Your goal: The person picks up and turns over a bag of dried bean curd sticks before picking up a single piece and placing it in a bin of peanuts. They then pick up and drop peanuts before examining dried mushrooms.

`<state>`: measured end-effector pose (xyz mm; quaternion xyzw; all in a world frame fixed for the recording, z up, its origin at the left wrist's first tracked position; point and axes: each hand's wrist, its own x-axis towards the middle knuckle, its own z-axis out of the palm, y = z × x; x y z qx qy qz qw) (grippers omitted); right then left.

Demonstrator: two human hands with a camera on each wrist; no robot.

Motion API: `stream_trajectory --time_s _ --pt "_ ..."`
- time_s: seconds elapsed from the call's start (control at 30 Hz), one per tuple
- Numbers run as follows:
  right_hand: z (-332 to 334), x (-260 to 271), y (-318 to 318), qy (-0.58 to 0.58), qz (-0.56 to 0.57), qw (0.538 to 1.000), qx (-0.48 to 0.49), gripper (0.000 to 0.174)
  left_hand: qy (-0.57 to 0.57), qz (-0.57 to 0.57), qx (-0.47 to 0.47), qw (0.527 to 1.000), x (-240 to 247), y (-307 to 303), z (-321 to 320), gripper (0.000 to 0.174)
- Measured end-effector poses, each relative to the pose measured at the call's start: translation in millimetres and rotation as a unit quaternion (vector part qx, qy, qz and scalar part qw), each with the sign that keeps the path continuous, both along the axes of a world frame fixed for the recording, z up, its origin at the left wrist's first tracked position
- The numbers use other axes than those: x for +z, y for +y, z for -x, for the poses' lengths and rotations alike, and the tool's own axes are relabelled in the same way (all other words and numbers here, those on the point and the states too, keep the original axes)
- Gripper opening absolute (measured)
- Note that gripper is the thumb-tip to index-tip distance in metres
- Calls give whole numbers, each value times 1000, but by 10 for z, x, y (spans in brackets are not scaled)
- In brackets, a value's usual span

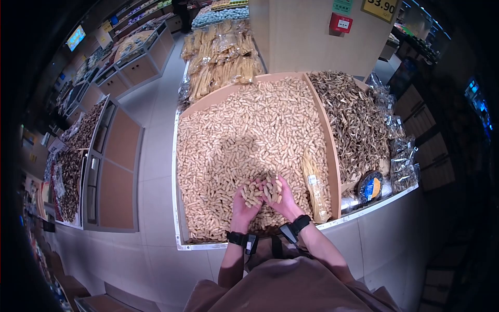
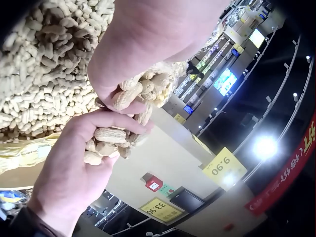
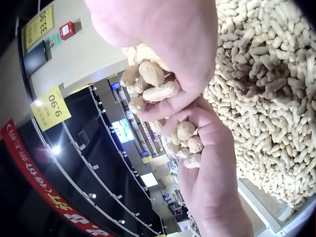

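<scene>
And here's the L hand (image 1: 246,208), cupped, fingers curled round peanuts (image 1: 251,197); R hand (image 1: 283,202) beside it, gripping more, both above the bin (image 1: 175,208). Handfuls up already, approx. all the rest lying loose below. Palms hidden, exact no. unclear, near rim partly blocked by arms.
</scene>
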<state>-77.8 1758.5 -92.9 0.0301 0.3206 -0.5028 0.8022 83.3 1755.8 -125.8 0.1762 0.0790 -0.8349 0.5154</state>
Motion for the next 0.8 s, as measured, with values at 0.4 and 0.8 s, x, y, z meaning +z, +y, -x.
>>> stream_trajectory --time_s 0.4,0.8 --pt "-45 105 -23 -5 40 999 14 41 22 -28 -5 999 -2 33 144 25" --pt "-76 167 -14 3 18 1000 7 34 14 -51 9 999 -153 9 100 25"
